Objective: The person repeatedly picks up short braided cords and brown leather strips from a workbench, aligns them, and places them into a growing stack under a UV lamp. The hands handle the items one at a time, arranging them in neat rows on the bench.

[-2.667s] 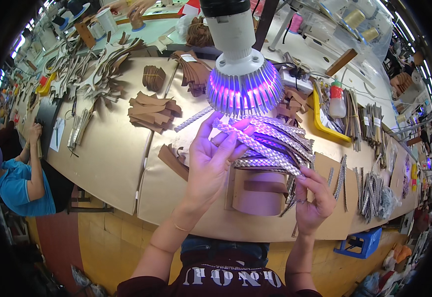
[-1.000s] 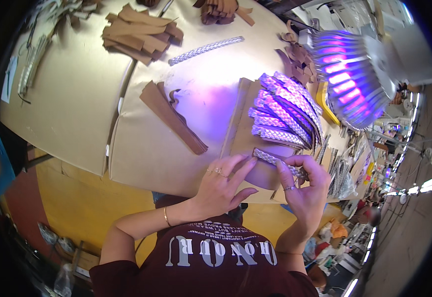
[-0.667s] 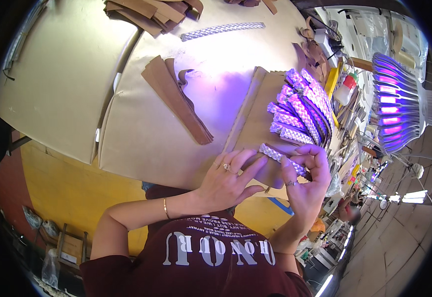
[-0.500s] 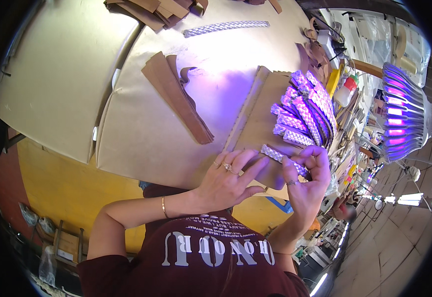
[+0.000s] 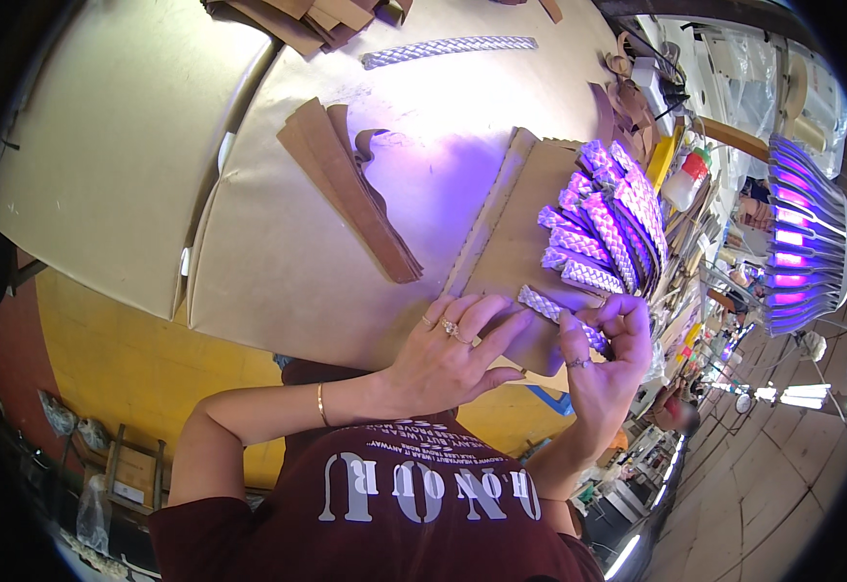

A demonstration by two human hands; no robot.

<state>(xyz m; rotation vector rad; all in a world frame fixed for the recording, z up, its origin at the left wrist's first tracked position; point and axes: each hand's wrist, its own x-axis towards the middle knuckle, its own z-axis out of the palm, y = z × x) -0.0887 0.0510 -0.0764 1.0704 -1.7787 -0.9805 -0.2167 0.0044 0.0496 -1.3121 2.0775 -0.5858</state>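
Note:
A short white braided strip (image 5: 541,303) lies over the brown cardboard sheet (image 5: 501,242) near the table's front edge. My right hand (image 5: 606,344) pinches its right end between thumb and fingers, and the hand hides part of that end. My left hand (image 5: 457,347) rests on the cardboard just left of the strip, fingers stretched out, holding nothing. Beyond my right hand a pile of similar braided strips (image 5: 603,218), some with dark backing, lies fanned out under purple light. Farther off, a longer braided strip (image 5: 450,50) lies by itself.
A stack of brown strips (image 5: 351,189) lies mid-table, with more brown strips (image 5: 307,21) at the far edge. At right stand a purple-lit lamp (image 5: 803,233) and a white bottle with a red cap (image 5: 685,179). A seam (image 5: 239,136) divides the tabletop.
The view has shifted slightly, so the table items and lamp sit a little farther right. Both hands keep nearly the same pose, with the right still pinching the braided strip.

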